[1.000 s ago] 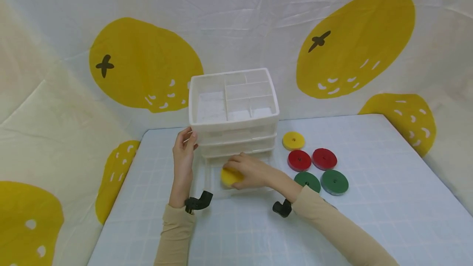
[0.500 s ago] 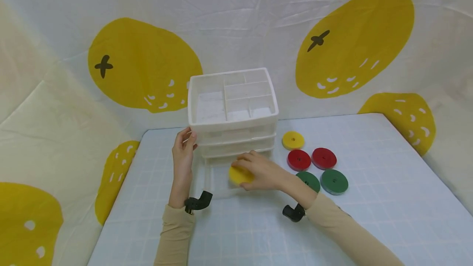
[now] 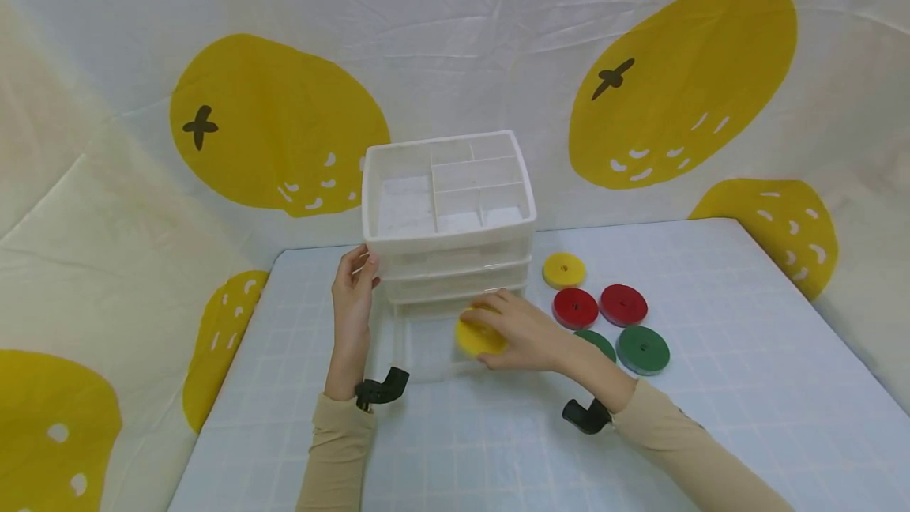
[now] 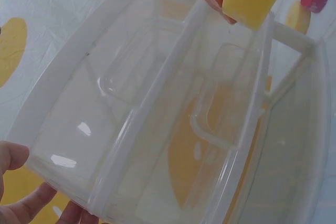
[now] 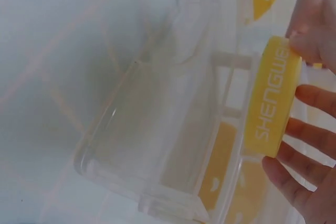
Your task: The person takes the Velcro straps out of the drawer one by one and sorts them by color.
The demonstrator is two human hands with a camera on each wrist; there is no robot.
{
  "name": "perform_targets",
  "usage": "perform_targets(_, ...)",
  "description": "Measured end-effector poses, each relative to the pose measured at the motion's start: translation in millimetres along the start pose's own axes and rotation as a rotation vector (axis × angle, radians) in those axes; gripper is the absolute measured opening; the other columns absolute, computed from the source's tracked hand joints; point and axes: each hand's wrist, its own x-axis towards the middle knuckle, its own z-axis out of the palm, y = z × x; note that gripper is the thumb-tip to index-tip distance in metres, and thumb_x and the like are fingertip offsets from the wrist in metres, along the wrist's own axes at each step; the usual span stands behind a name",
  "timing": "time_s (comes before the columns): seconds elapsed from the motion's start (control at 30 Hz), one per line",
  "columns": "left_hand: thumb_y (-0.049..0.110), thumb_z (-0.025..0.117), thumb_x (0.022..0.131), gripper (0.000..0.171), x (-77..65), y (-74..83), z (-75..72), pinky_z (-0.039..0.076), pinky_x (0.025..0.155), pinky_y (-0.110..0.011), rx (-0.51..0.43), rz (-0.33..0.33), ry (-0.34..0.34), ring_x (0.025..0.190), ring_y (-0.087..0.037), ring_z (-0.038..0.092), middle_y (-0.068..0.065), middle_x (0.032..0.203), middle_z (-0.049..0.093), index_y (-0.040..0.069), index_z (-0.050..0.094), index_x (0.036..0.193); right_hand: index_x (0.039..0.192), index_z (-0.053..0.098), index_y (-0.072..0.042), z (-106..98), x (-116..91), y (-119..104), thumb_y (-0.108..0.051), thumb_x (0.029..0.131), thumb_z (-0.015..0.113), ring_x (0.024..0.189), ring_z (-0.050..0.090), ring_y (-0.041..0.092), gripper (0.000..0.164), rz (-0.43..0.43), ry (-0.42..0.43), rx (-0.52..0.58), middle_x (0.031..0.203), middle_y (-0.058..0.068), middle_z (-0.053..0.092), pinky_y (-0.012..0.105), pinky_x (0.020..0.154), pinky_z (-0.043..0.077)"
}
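Note:
My right hand (image 3: 526, 332) holds a yellow disc-shaped roll (image 3: 475, 340) by its edge, thumb on one side and fingers on the other. White letters run along the roll's rim in the right wrist view. Below it, the clear bottom drawer (image 3: 425, 342) of a white plastic drawer unit (image 3: 449, 244) stands pulled out; whether roll and drawer touch, I cannot tell. My left hand (image 3: 353, 283) grips the unit's left front corner, its thumb at the front and fingers along the side. The two upper drawers are closed.
Right of the unit lie a yellow roll (image 3: 565, 269), two red rolls (image 3: 576, 308) and two green rolls (image 3: 643, 349), one partly behind my right forearm. Divided compartments (image 3: 478, 175) form the unit's top. A patterned cloth (image 3: 455, 62) hangs behind the table.
The right hand has moved to the right over the bottom drawer, carrying the yellow roll with it. The left hand and the drawer unit have stayed in place.

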Motion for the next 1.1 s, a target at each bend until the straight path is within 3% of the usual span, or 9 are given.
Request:
perform_targets(0.63, 0.029, 0.056, 0.097, 0.038, 0.5, 1.4, -0.5, 0.046, 0.090, -0.027, 0.008, -0.011, 0.000, 0.099, -0.012, 0.053, 0.003, 0.114, 0.053, 0.013, 0.054, 0.131, 0.129, 0.059, -0.021, -16.5, -30.5, 14.1, -0.037, 0.079, 0.076, 0.121, 0.048, 0.020, 0.055, 0.082, 0.019, -0.063, 0.135, 0.002, 0.054, 0.037, 0.096, 0.050)
perform_targets(0.93, 0.030, 0.056, 0.097, 0.039, -0.4, 1.4, -0.4, 0.045, 0.095, -0.032, 0.000, -0.016, -0.007, 0.101, -0.012, 0.052, 0.004, 0.115, 0.051, 0.012, 0.052, 0.132, 0.125, 0.061, -0.018, -25.0, -51.3, 30.8, -0.036, 0.076, 0.078, 0.120, 0.051, 0.025, 0.054, 0.058, 0.063, -0.146, 0.130, 0.005, 0.059, 0.044, 0.100, 0.047)
perform_targets(1.1, 0.029, 0.056, 0.097, 0.039, -1.0, 1.4, -0.1, 0.045, 0.095, -0.032, -0.002, -0.011, -0.008, 0.101, -0.012, 0.052, 0.004, 0.114, 0.051, 0.012, 0.052, 0.132, 0.125, 0.061, -0.018, -29.7, -61.4, 40.9, -0.035, 0.077, 0.078, 0.116, 0.053, 0.025, 0.054, 0.071, 0.071, -0.153, 0.128, 0.006, 0.059, 0.043, 0.094, 0.049)
